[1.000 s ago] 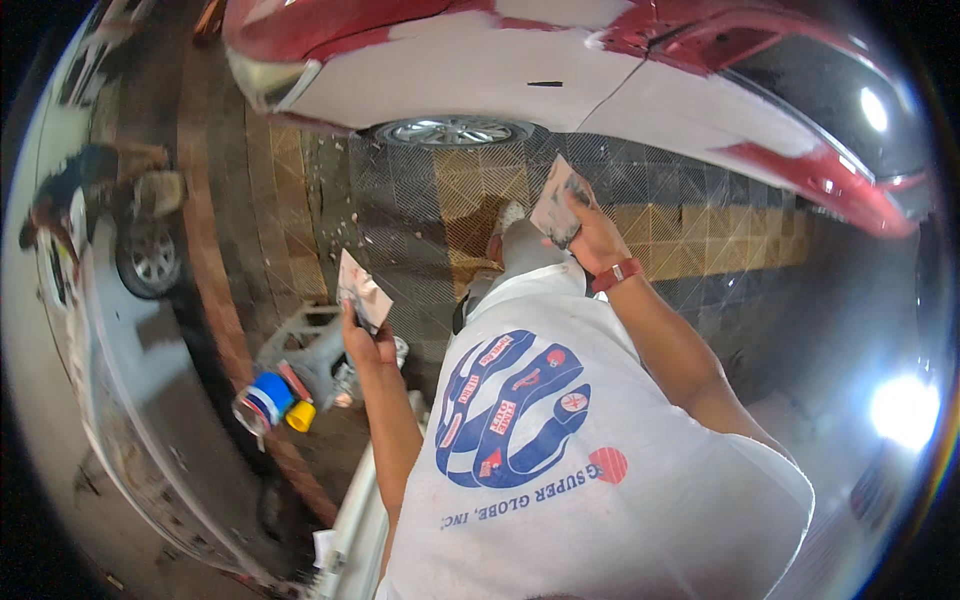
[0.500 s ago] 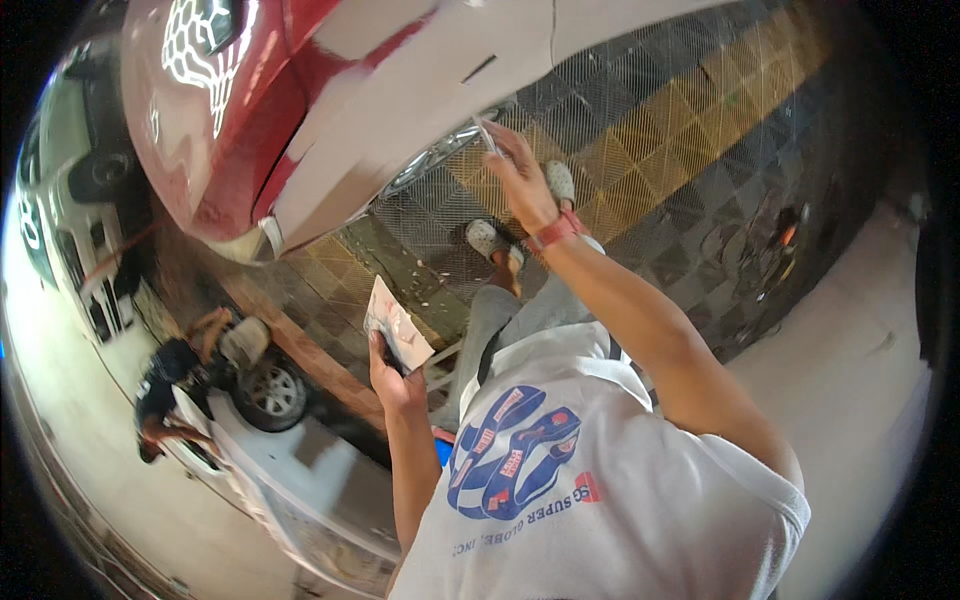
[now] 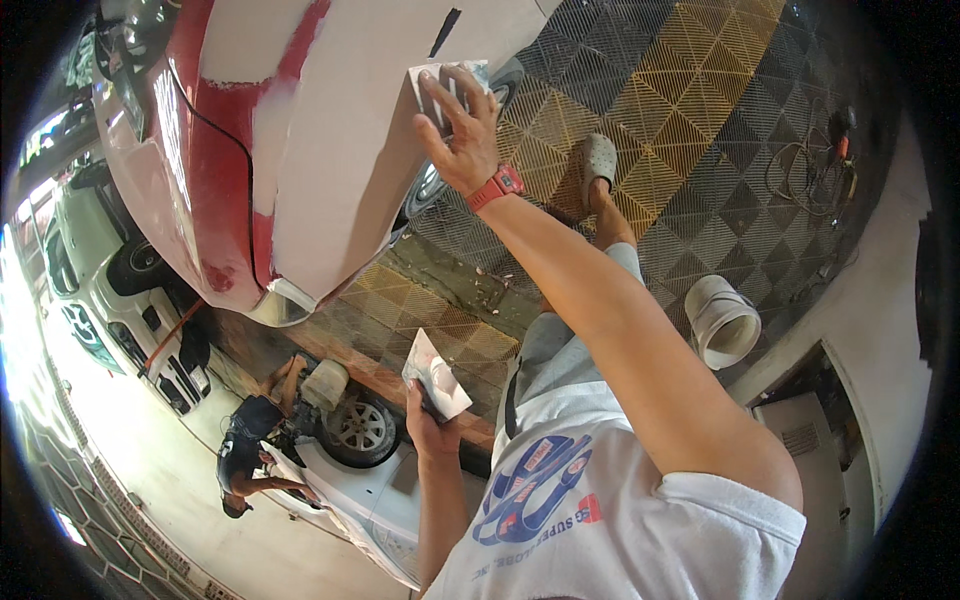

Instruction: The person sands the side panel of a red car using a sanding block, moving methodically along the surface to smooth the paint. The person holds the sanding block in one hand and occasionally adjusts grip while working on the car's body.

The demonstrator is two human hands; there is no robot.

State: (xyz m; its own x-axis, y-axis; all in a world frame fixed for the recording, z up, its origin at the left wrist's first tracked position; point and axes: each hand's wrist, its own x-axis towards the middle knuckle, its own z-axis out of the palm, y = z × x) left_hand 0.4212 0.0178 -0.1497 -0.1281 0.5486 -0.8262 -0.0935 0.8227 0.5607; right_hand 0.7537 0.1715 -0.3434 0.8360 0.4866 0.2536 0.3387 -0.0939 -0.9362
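My right hand [image 3: 462, 140], a red watch on its wrist, presses a thin rectangular putty spreader [image 3: 418, 92] against the side of a car [image 3: 340, 130]. Its fingers are fanned over the spreader's face, thumb at the lower edge. The car's panel is mostly matte beige-pink, with glossy red patches left around it. Lower down, my left hand [image 3: 432, 432] grips a flat putty-smeared plate [image 3: 448, 392] by its near edge, away from the car. The thumb lies over the plate, and the fingers underneath are mostly hidden.
Black and yellow grating tiles [image 3: 660, 100] cover the floor. A whitish bucket [image 3: 722, 320] stands at right, with a cable [image 3: 800, 180] beyond it. Lower left, another person [image 3: 250, 440] bends near a wheel [image 3: 358, 430] of a white car. A light-coloured vehicle [image 3: 110, 240] stands far left.
My right hand has moved up and left onto the car panel, bringing the spreader flat against it. My left hand still holds the plate, now slightly lower and farther right in view.
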